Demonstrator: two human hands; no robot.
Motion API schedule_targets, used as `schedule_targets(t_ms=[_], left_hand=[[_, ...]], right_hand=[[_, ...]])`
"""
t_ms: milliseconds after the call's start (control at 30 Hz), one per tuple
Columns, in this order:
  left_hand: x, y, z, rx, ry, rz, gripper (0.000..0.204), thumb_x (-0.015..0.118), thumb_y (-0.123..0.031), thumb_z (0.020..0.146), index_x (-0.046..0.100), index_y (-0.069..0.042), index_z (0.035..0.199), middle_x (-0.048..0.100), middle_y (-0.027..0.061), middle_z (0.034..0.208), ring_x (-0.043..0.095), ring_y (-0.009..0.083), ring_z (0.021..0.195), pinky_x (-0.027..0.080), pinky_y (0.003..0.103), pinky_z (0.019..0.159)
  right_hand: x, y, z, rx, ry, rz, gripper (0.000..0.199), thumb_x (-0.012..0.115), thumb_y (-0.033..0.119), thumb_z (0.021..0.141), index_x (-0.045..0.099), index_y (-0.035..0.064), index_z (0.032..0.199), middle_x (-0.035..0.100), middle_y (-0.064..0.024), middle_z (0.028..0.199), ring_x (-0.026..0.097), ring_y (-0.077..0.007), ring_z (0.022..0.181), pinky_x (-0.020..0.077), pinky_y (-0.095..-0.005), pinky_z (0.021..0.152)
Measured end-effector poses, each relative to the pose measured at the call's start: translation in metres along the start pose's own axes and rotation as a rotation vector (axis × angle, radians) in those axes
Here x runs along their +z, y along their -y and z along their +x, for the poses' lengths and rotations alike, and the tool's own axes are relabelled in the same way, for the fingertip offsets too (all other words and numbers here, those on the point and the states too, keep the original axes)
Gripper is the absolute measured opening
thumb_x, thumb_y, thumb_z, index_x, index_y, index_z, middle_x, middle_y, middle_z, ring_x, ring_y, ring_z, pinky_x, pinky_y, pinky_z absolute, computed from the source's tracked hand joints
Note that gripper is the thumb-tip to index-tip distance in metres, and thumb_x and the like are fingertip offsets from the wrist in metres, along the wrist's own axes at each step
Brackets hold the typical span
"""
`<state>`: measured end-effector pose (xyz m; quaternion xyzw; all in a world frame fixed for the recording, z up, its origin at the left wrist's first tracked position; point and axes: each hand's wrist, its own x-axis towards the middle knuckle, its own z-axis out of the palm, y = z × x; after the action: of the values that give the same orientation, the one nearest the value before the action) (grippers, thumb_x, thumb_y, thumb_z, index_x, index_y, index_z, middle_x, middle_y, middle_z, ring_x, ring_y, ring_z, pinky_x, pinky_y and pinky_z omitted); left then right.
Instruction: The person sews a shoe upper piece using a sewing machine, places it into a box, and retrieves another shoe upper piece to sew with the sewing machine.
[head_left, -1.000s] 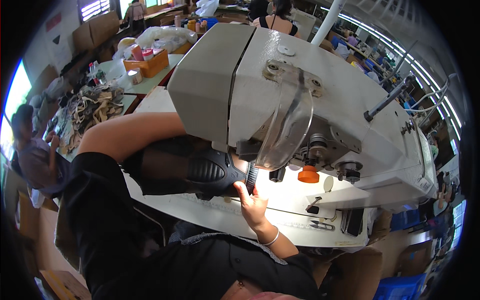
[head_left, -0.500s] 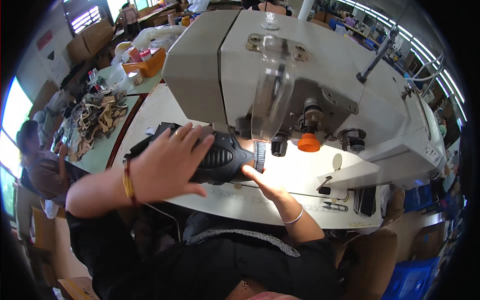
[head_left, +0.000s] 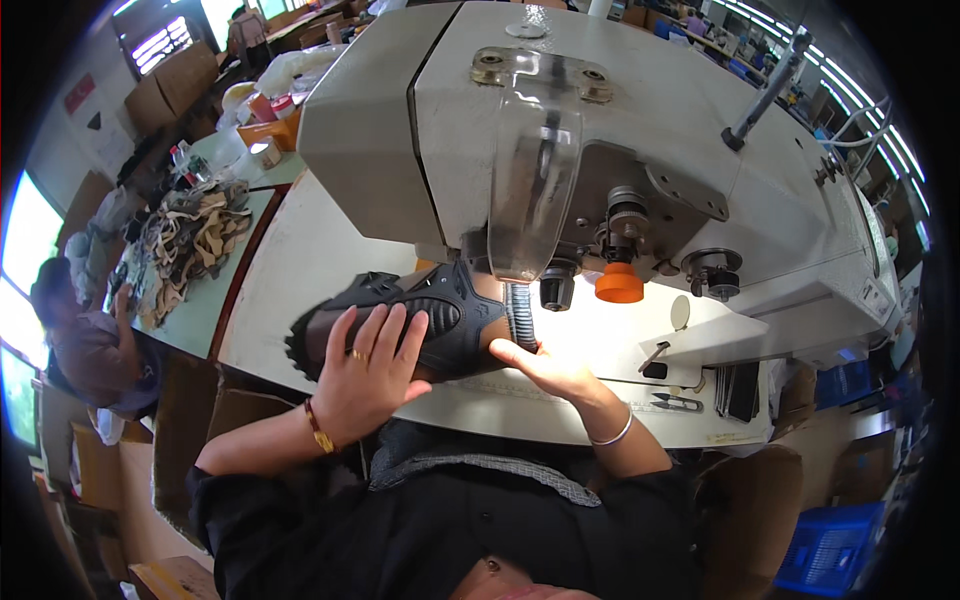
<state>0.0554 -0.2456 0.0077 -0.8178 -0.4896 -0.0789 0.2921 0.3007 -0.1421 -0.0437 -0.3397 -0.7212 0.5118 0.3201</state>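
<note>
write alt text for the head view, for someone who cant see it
A person's left hand and right hand press a black shoe upper under the head of a large grey sewing machine on a white table.

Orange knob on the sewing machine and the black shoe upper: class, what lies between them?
In the head view, a dark round machine foot and a ribbed black post lie between the orange knob and the black shoe upper.

Clear guard (head_left: 530, 190) hides the needle; left hand (head_left: 365, 375) covers part of the black shoe (head_left: 430, 315).
</note>
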Motion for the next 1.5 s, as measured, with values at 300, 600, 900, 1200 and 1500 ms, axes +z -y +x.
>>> schedule_targets(t_ms=[300, 600, 900, 1200, 1500], left_hand=[[0.026, 0.006, 0.003, -0.052, -0.088, 0.074, 0.059, 0.063, -0.024, 0.077, 0.053, -0.014, 0.135, 0.045, 0.0274, 0.138, 0.045, 0.0416, 0.127, 0.034, 0.059, 0.104], [-0.002, -0.014, 0.012, -0.054, -0.037, 0.002, 0.042, 0.050, -0.014, 0.086, 0.061, -0.012, 0.126, 0.057, 0.0248, 0.124, 0.056, 0.0356, 0.113, 0.043, 0.048, 0.099], [-0.001, -0.007, 0.014, -0.039, -0.038, 0.023, 0.044, 0.051, -0.016, 0.087, 0.059, -0.015, 0.130, 0.057, 0.0249, 0.123, 0.056, 0.0350, 0.112, 0.045, 0.047, 0.099], [0.005, 0.015, 0.019, 0.002, -0.039, -0.093, 0.048, 0.052, -0.015, 0.084, 0.057, -0.014, 0.132, 0.054, 0.0217, 0.123, 0.053, 0.0334, 0.112, 0.044, 0.046, 0.099], [0.002, 0.017, 0.022, 0.000, -0.027, -0.123, 0.048, 0.052, -0.014, 0.084, 0.057, -0.014, 0.132, 0.054, 0.0208, 0.122, 0.053, 0.0325, 0.110, 0.044, 0.046, 0.099]], right_hand=[[0.030, 0.001, -0.011, -0.010, -0.081, 0.076, 0.020, 0.067, 0.019, 0.091, 0.061, 0.0011, 0.084, 0.053, 0.0015, 0.068, 0.045, -0.0081, 0.062, 0.0396, -0.0266, 0.056], [0.030, -0.004, -0.029, 0.112, -0.175, 0.424, 0.013, 0.066, 0.013, 0.093, 0.067, 0.0024, 0.086, 0.061, 0.0047, 0.077, 0.052, -0.0039, 0.070, 0.0433, -0.0214, 0.063], [0.033, -0.004, -0.029, 0.079, -0.186, 0.406, 0.014, 0.064, 0.014, 0.094, 0.065, -0.0006, 0.093, 0.060, 0.0032, 0.081, 0.052, -0.0057, 0.074, 0.0446, -0.0230, 0.066], [0.045, -0.012, -0.022, 0.019, -0.200, 0.392, 0.020, 0.063, 0.014, 0.095, 0.058, 0.0010, 0.081, 0.050, 0.0057, 0.072, 0.042, -0.0059, 0.067, 0.0378, -0.0239, 0.059], [0.044, -0.005, -0.021, 0.067, -0.224, 0.396, 0.023, 0.063, 0.015, 0.095, 0.058, 0.0010, 0.078, 0.046, 0.0059, 0.069, 0.039, -0.0063, 0.064, 0.0342, -0.0247, 0.056]])
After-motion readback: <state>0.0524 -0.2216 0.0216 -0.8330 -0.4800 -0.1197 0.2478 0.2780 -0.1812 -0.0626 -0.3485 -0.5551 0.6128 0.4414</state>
